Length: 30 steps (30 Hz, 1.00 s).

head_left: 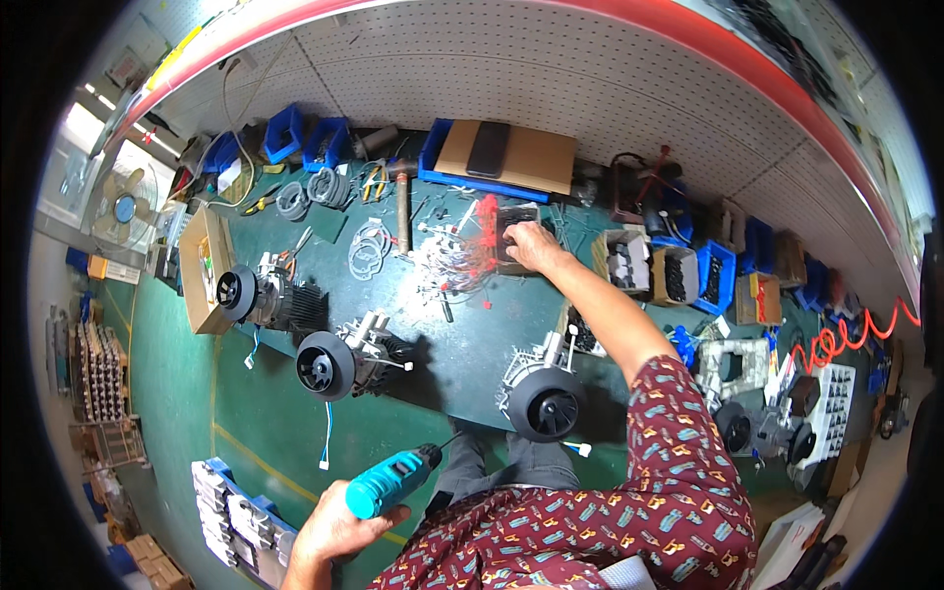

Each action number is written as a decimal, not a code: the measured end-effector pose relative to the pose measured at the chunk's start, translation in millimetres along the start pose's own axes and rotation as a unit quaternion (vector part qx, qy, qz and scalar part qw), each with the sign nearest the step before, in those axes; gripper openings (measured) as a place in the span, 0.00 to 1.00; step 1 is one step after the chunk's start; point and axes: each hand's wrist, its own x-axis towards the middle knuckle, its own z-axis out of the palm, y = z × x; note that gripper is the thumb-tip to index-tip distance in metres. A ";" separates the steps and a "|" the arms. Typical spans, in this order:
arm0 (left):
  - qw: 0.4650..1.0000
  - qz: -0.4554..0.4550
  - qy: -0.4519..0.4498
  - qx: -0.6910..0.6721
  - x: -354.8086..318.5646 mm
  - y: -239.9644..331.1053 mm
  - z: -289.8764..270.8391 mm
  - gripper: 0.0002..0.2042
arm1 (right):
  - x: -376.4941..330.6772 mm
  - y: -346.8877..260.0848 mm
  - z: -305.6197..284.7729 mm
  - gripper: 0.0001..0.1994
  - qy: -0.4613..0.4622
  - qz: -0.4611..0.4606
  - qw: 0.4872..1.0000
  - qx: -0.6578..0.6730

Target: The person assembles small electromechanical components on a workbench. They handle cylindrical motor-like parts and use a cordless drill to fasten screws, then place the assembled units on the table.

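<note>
- The left hand (329,531) is clenched around the grip of a teal power screwdriver (391,480), held low near the person's body, off the near edge of the worktop (462,344), its bit pointing up and to the right.
- The right hand (534,246) reaches far across the worktop, fingers curled down into a small dark tray of parts (513,228); whether it grips anything there cannot be told.
- Just left of that hand lies a tangle of white wires with red connectors (460,258).
- Between the two hands stands a black round motor assembly (546,398) at the near edge, right beside the right forearm.
- Two more motor assemblies (329,362) sit further left, with a hammer (402,202) beyond them.
- Blue bins (716,275) line the right side.
</note>
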 end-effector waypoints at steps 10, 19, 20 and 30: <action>0.989 -0.029 0.090 -0.117 -6.1 -26.6 31.9 0.19 | 26.8 -6.6 30.0 0.17 -0.064 0.012 0.994 -0.084; 0.994 0.007 0.078 -0.075 -4.4 -36.3 12.6 0.18 | 13.1 19.0 6.5 0.06 0.116 0.195 0.907 0.355; 0.994 0.018 0.078 -0.070 -5.1 -37.1 9.5 0.18 | 5.9 16.0 -4.1 0.06 0.121 0.215 0.858 0.450; 0.960 0.179 0.103 -0.191 -18.9 25.6 -36.8 0.21 | -186.7 -21.9 -88.8 0.08 0.139 0.133 0.556 0.809</action>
